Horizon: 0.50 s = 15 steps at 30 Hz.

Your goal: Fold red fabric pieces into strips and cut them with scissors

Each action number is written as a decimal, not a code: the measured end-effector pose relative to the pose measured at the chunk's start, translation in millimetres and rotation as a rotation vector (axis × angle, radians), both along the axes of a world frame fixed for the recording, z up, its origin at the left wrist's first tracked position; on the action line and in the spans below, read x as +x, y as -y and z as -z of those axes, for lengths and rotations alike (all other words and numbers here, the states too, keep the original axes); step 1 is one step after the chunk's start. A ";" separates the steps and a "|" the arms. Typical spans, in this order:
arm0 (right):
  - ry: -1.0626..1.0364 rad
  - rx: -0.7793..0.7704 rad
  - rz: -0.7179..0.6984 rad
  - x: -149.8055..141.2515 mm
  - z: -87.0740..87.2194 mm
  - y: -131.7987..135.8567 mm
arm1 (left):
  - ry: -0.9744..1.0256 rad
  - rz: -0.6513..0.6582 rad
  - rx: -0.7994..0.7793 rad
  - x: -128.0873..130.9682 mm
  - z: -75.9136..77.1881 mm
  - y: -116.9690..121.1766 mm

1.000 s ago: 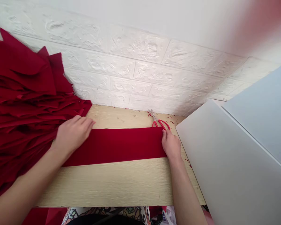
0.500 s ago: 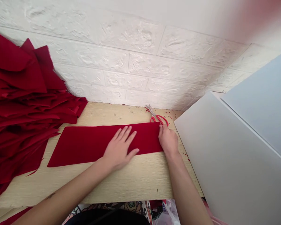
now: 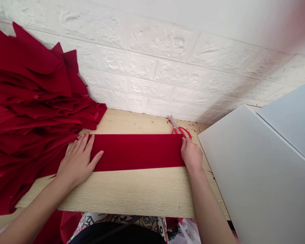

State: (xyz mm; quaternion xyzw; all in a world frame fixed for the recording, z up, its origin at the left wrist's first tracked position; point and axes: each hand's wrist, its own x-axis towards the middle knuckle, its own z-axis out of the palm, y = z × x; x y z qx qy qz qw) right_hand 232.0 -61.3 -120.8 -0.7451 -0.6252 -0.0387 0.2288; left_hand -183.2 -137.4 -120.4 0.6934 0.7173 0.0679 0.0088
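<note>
A strip of dark red fabric [image 3: 137,151] lies flat and smooth across the wooden table. My left hand [image 3: 78,159] rests flat on the strip's left end, fingers spread and covering its edge. At the other end, my right hand [image 3: 191,154] is closed on the fabric's right edge, thumb and fingers pinching it. Just beyond that hand lie scissors [image 3: 178,128] with red handles, their blades pointing toward the wall; part of the handles sits behind the fabric edge.
A tall heap of red fabric pieces [image 3: 40,101] stands at the left against the white brick-patterned wall [image 3: 142,67]. A white box-like panel [image 3: 256,162] borders the table [image 3: 132,193] on the right. Small red scraps [image 3: 193,126] lie near the wall.
My left hand has slid left along the fabric, from its middle to its left end. My right hand keeps its hold on the right edge. The view has shifted slightly left.
</note>
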 end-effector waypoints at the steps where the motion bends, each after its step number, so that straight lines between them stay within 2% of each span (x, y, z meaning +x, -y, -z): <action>1: 0.006 0.026 -0.007 -0.1 0.0 0.0 | 0.001 -0.004 0.004 0.7 0.1 0.3; 5: 0.041 0.106 -0.021 -0.9 -0.1 -0.3 | -0.007 0.013 0.010 -1.0 -4.2 -2.2; 10: 0.020 0.016 0.018 -1.3 -0.3 0.1 | -0.052 0.007 -0.037 -10.4 -13.1 -7.7; 15: -0.001 -0.021 0.023 -1.1 -2.2 0.3 | -0.068 0.041 -0.066 -19.1 -10.1 -3.4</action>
